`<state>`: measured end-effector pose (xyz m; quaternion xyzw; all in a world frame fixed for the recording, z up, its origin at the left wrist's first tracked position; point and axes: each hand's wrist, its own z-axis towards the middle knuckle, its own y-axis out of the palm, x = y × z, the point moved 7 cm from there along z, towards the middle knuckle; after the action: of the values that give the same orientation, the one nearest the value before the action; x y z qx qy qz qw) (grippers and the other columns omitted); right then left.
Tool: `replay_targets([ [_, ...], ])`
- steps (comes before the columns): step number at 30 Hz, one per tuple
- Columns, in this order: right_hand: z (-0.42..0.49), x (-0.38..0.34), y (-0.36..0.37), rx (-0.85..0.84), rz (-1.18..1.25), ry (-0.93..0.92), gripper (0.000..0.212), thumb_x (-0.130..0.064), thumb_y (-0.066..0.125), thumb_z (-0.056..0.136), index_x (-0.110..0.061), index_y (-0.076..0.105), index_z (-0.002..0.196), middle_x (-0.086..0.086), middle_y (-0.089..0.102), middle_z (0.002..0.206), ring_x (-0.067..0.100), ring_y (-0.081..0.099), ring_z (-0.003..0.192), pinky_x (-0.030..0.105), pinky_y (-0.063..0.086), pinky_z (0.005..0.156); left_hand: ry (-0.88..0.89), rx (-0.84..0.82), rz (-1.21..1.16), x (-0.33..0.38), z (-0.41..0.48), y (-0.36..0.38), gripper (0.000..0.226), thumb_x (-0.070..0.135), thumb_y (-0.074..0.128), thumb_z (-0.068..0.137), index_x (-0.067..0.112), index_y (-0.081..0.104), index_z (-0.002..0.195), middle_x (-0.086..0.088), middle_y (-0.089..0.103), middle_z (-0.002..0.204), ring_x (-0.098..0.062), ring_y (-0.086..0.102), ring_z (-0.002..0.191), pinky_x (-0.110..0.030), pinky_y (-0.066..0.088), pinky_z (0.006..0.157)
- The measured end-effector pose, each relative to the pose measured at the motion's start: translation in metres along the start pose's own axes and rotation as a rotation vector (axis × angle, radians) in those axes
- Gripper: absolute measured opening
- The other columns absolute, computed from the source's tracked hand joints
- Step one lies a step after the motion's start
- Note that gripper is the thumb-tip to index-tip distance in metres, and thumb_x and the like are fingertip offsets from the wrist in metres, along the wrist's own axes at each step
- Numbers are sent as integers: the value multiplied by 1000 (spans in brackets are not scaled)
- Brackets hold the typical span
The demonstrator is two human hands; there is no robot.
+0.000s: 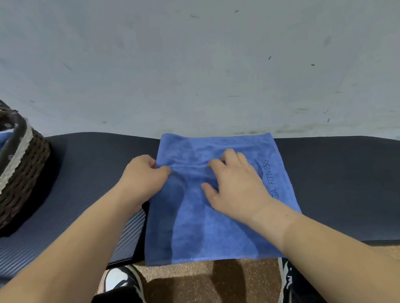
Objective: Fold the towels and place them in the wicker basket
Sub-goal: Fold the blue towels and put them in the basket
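Observation:
A blue towel with dark "FITNESS" lettering lies folded on the dark mat, its near edge hanging over the mat's front. My left hand pinches the towel's left edge at a fold line, thumb on top and fingers curled. My right hand lies on the towel's middle, fingers bent and pressing at the same fold line. The wicker basket stands at the far left on the mat, with blue and pink folded cloth inside.
A grey wall rises right behind the mat. Below the mat's front edge are a brown floor and my black-and-white shoes.

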<state>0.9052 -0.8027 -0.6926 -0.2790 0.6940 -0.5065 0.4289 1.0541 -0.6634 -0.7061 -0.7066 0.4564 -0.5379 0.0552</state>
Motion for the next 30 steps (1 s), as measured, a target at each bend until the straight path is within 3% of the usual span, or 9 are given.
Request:
replay_targets([
  [2,-1,-19,-7,10,266,52,21,-45,67,89,-25,64,93,-7,61,98,18,62,93,41,56,82,-42,-49,-150,2,-3,-1,18,25,67,89,11,56,86,-12,60,76,-23,51,59,-31,40,51],
  [5,-9,-51,3,-164,595,101,36,-50,80,73,-22,57,72,-10,62,66,10,59,62,42,57,66,-88,-95,-336,8,-7,0,26,26,71,85,4,66,98,-24,75,93,-27,68,70,-38,53,63],
  [8,-24,-71,12,-259,465,17,48,-60,80,70,-25,48,77,-11,56,70,8,51,62,32,41,55,-74,-147,-382,15,-11,4,12,18,67,92,7,64,95,-16,72,78,-25,69,64,-32,55,56],
  [12,-23,-61,22,-174,403,29,31,-44,65,83,-22,44,76,-6,56,73,16,53,66,34,42,56,-74,-164,-380,15,-9,4,10,15,67,92,6,63,91,-12,74,73,-27,73,64,-33,57,56],
  [17,-23,-61,22,-235,686,98,23,-30,59,78,-19,39,71,-5,44,66,16,42,62,39,39,59,-113,-156,-397,8,1,3,18,21,68,94,3,67,91,-18,76,77,-28,75,68,-33,58,60],
  [21,-25,-60,15,-314,641,111,31,-42,55,81,-19,41,64,-9,47,60,16,45,63,44,45,64,13,52,-209,2,22,-10,26,35,66,97,9,63,98,-11,67,87,-27,66,73,-34,54,62],
  [25,-35,-19,-16,-343,49,180,54,-72,34,95,-26,57,113,0,60,119,25,56,113,41,47,84,293,255,355,11,32,-26,55,37,68,94,17,50,142,-4,53,139,-27,52,125,-40,47,95],
  [27,-49,8,-19,-457,-141,256,76,-78,29,95,-24,37,148,8,39,152,33,44,136,44,43,91,509,173,523,23,30,-11,61,28,67,94,22,45,150,-3,34,162,-31,32,147,-46,39,112],
  [30,-67,24,-4,-601,-125,345,95,-85,22,91,-26,5,164,11,0,172,35,11,157,52,33,114,691,-80,630,26,26,26,54,12,51,98,27,49,150,3,33,166,-22,24,155,-48,30,122],
])
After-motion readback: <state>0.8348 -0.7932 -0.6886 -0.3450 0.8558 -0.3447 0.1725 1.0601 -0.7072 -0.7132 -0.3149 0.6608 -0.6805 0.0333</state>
